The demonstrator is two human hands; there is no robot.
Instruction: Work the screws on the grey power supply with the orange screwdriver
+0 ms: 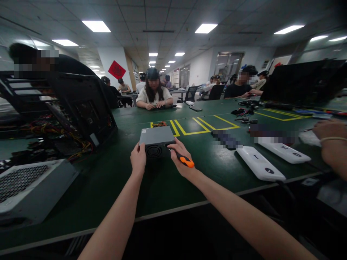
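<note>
A grey computer power supply (pixel 157 135) with a black round fan grille faces me above the green table. My left hand (pixel 138 158) is closed on its left side, thumb along the front edge. At the opposite side, my right hand (pixel 180 157) is closed around a screwdriver (pixel 185 160) with an orange and black handle. Its thin shaft points left toward the power supply's right front corner; whether the tip touches there I cannot tell. The fingertips of that hand rest by the same corner. Behind the power supply, a bundle of coloured cables (pixel 159 124) shows.
An open black computer case (pixel 84 104) with loose wiring and a grey perforated metal box (pixel 35 191) stand on the left. To the right lie white devices (pixel 260 164) and a neighbour's hand (pixel 332 131). Yellow tape (pixel 195 133) marks the table (pixel 162 202); a person (pixel 154 92) sits opposite.
</note>
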